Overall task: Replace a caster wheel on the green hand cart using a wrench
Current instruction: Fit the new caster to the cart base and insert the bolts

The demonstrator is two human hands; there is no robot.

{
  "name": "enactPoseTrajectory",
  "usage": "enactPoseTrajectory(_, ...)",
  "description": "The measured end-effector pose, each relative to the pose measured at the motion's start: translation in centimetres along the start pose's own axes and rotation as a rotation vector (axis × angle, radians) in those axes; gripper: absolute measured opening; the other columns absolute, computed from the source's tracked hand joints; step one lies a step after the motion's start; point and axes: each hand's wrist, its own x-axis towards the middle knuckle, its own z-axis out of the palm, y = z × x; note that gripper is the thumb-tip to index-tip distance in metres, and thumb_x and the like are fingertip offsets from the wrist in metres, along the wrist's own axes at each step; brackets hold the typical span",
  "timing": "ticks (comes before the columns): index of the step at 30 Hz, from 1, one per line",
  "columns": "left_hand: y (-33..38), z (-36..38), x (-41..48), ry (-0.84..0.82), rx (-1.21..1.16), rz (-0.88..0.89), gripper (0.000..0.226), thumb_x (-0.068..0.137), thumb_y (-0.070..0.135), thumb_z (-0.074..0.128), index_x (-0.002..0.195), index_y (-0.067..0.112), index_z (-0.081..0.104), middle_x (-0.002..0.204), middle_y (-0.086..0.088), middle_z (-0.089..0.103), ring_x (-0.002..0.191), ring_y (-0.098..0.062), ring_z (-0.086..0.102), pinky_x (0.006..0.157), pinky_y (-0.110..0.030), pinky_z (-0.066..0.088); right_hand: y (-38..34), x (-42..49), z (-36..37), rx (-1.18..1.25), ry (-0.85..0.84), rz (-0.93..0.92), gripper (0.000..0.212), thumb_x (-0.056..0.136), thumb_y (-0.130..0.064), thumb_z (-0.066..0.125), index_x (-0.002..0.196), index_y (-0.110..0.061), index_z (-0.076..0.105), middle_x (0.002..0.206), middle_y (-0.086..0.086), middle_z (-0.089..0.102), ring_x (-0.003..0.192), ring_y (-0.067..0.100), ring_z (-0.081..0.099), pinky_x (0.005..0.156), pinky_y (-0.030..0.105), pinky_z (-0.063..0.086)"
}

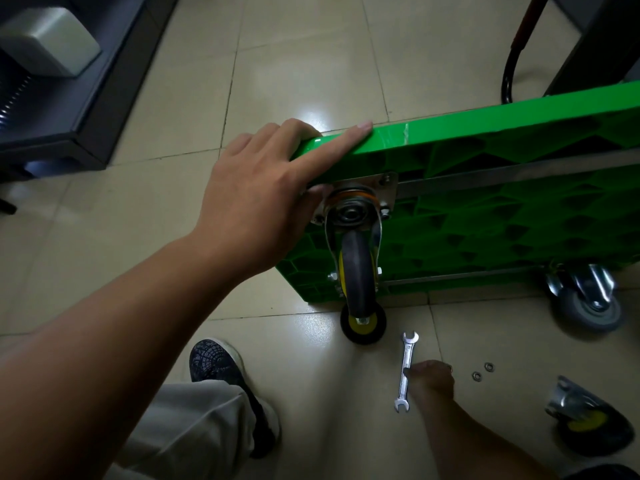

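The green hand cart (485, 140) stands tipped on its side, with its ribbed underside facing me. My left hand (263, 192) grips its upper corner, fingers over the edge and thumb below by the mounting plate. A caster wheel (356, 261) with a yellow hub is on that plate. On the floor lies a silver open-ended wrench (407, 374). My right hand (431, 379) reaches down and pinches the wrench's shaft with curled fingers. A loose black and yellow caster (585, 417) lies at the lower right.
Small nuts or washers (483, 372) lie on the tiles right of the wrench. A second yellow-hubbed wheel (363, 323) and a grey caster (588, 303) touch the floor under the cart. My shoe (221, 368) is at the bottom centre. Dark furniture (69, 98) fills the upper left.
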Motion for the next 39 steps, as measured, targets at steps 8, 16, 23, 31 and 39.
enactPoseTrajectory(8, -0.2, 0.1, 0.4, 0.034, -0.007, 0.03, 0.068, 0.1, 0.032, 0.059, 0.161, 0.04, 0.03, 0.123, -0.012, 0.059, 0.1, -0.033, 0.055, 0.078, -0.038, 0.035, -5.6, -3.6, -6.8, 0.691, 0.15, -0.157, 0.028, 0.091, -0.025, 0.067, 0.068, -0.009, 0.069, 0.068, 0.009, 0.07, 0.071, 0.031, 0.071, 0.065, 0.037, 0.057)
enactPoseTrajectory(16, 0.0, 0.3, 0.2, 0.044, -0.029, 0.036, 0.072, 0.098, 0.03, 0.064, 0.16, 0.042, 0.031, 0.122, -0.008, 0.06, 0.101, -0.03, 0.055, 0.078, -0.035, 0.031, -15.6, -14.4, -15.7, 1.121, 0.126, -0.623, 0.051, 0.099, -0.053, 0.048, 0.075, -0.015, 0.071, 0.07, 0.002, 0.074, 0.051, 0.008, 0.059, 0.047, 0.018, 0.042)
enactPoseTrajectory(23, -0.3, 0.5, 0.2, 0.055, -0.035, 0.04, 0.071, 0.098, 0.031, 0.064, 0.16, 0.043, 0.031, 0.121, -0.008, 0.061, 0.1, -0.029, 0.055, 0.077, -0.035, 0.032, -16.7, -15.1, -17.1, 1.021, -0.001, -0.596, 0.032, 0.099, -0.038, 0.061, 0.075, -0.018, 0.072, 0.067, -0.006, 0.073, 0.057, 0.005, 0.062, 0.054, 0.021, 0.048)
enactPoseTrajectory(31, -0.4, 0.6, 0.3, 0.055, -0.024, 0.033, 0.071, 0.097, 0.032, 0.063, 0.16, 0.043, 0.031, 0.121, -0.008, 0.061, 0.099, -0.03, 0.055, 0.076, -0.035, 0.032, -17.2, -15.1, -16.2, 1.093, -0.157, -0.585, 0.038, 0.098, -0.028, 0.061, 0.064, -0.025, 0.079, 0.073, -0.002, 0.076, 0.061, 0.006, 0.066, 0.065, 0.028, 0.047)
enactPoseTrajectory(39, -0.3, 0.6, 0.3, 0.051, -0.03, 0.028, 0.073, 0.097, 0.03, 0.064, 0.16, 0.044, 0.029, 0.122, -0.008, 0.061, 0.101, -0.029, 0.056, 0.079, -0.039, 0.04, -17.2, -15.2, -16.5, 1.042, -0.068, -0.561, 0.023, 0.093, -0.036, 0.071, 0.084, -0.015, 0.077, 0.083, -0.004, 0.077, 0.082, 0.006, 0.071, 0.066, 0.019, 0.046)
